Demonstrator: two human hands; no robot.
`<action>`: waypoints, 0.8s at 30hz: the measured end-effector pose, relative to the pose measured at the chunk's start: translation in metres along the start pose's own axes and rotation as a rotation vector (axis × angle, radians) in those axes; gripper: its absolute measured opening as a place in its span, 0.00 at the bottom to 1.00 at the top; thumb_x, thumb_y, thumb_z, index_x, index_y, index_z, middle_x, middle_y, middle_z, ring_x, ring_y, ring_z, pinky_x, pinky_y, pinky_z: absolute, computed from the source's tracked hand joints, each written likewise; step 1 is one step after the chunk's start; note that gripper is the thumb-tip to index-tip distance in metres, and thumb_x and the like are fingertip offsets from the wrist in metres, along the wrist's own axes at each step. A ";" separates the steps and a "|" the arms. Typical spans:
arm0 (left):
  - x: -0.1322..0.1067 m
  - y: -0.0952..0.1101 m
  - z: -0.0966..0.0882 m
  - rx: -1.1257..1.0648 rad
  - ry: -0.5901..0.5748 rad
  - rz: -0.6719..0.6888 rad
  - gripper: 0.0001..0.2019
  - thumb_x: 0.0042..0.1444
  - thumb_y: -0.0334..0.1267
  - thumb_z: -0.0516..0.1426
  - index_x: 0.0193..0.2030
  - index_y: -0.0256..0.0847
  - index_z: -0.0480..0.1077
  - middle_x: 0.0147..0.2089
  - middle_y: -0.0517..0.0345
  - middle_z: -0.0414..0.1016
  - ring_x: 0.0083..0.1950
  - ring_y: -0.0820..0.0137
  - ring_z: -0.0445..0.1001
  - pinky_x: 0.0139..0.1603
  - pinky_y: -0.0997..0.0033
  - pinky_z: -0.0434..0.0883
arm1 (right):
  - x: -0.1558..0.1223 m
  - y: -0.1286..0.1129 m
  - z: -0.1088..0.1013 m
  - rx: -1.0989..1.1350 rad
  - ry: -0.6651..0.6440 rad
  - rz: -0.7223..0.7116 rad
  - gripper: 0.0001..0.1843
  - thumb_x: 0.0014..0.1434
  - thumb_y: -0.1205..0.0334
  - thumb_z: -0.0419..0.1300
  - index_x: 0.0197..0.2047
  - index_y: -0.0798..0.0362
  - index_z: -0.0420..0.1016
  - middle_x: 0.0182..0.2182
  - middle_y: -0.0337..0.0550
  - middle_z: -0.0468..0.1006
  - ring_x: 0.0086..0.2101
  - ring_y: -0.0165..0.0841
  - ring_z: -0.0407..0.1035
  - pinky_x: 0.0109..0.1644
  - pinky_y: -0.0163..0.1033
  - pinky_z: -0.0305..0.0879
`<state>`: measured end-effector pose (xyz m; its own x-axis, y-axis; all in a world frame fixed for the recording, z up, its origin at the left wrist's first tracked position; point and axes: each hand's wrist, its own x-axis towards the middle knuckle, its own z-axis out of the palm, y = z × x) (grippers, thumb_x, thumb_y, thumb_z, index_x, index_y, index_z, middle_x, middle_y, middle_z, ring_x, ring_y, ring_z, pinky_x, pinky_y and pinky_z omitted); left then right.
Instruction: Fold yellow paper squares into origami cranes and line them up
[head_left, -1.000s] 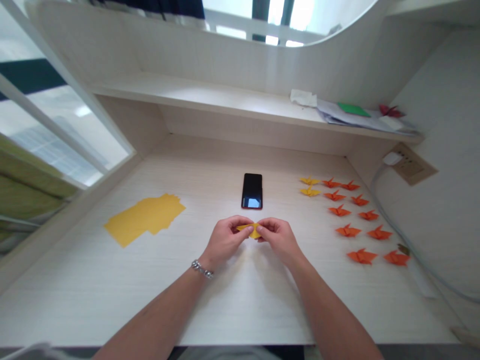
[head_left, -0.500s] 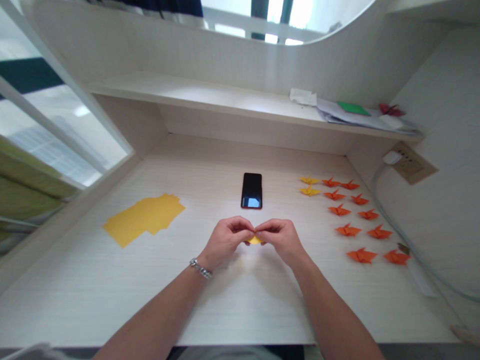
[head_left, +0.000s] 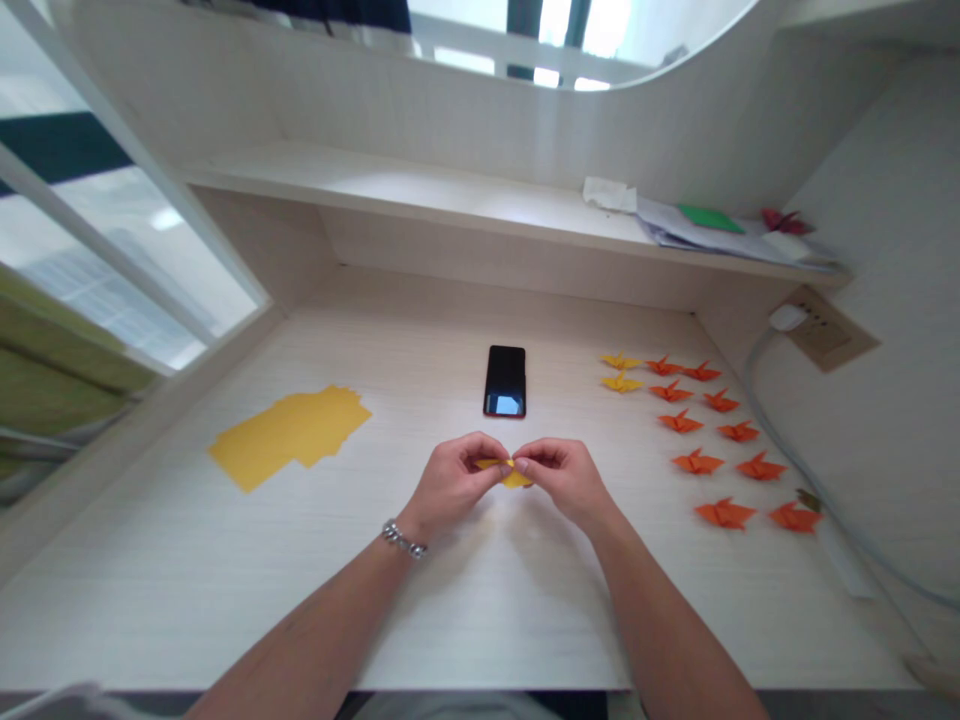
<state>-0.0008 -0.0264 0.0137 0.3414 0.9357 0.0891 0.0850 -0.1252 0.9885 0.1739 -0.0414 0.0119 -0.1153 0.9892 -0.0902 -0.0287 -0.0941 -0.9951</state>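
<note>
A small folded yellow paper piece (head_left: 511, 473) is pinched between both my hands just above the pale wooden desk (head_left: 480, 610). My left hand (head_left: 450, 484), with a silver bracelet at the wrist, grips its left side with closed fingers. My right hand (head_left: 564, 477) pinches its right side. Most of the paper is hidden by my fingers. A black phone (head_left: 505, 380) lies flat just beyond my hands.
A stack of yellow paper sheets (head_left: 291, 433) lies at the left. Several orange folded cranes (head_left: 701, 440) and two yellow cranes (head_left: 620, 371) stand in rows at the right. A shelf (head_left: 420, 200) holds papers (head_left: 705, 232). A wall socket (head_left: 817, 328) with a cable is at far right.
My fingers have shifted slightly on the yellow piece, which dipped low between the hands and now shows a little more again. Both hands stay in place.
</note>
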 end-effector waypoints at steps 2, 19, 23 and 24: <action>0.000 -0.001 0.001 -0.029 0.009 -0.008 0.07 0.49 0.37 0.62 0.34 0.37 0.74 0.34 0.53 0.76 0.36 0.67 0.76 0.39 0.70 0.74 | -0.001 -0.001 0.000 -0.030 -0.002 -0.022 0.09 0.46 0.59 0.67 0.30 0.54 0.80 0.26 0.43 0.79 0.27 0.33 0.72 0.33 0.38 0.69; -0.002 -0.006 0.003 -0.005 0.048 0.018 0.06 0.51 0.36 0.61 0.35 0.38 0.73 0.35 0.53 0.77 0.38 0.67 0.76 0.41 0.69 0.75 | 0.000 0.003 0.001 -0.123 -0.001 -0.042 0.10 0.50 0.57 0.64 0.32 0.55 0.79 0.27 0.44 0.79 0.28 0.33 0.72 0.33 0.38 0.67; -0.002 -0.006 0.004 -0.029 0.047 0.012 0.06 0.50 0.36 0.62 0.35 0.37 0.72 0.35 0.54 0.76 0.38 0.68 0.76 0.40 0.70 0.74 | -0.003 -0.001 0.001 -0.297 0.018 -0.120 0.08 0.53 0.59 0.61 0.32 0.53 0.79 0.29 0.44 0.80 0.29 0.34 0.72 0.34 0.37 0.67; -0.001 -0.006 0.004 -0.035 0.047 0.012 0.06 0.50 0.36 0.62 0.35 0.37 0.72 0.35 0.54 0.76 0.38 0.68 0.75 0.40 0.70 0.74 | -0.004 -0.002 0.002 -0.330 0.024 -0.134 0.07 0.53 0.60 0.61 0.32 0.53 0.79 0.29 0.43 0.80 0.29 0.34 0.72 0.34 0.37 0.67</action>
<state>0.0022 -0.0284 0.0068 0.2975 0.9489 0.1055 0.0481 -0.1252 0.9910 0.1726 -0.0455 0.0146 -0.1087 0.9931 0.0451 0.2809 0.0742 -0.9569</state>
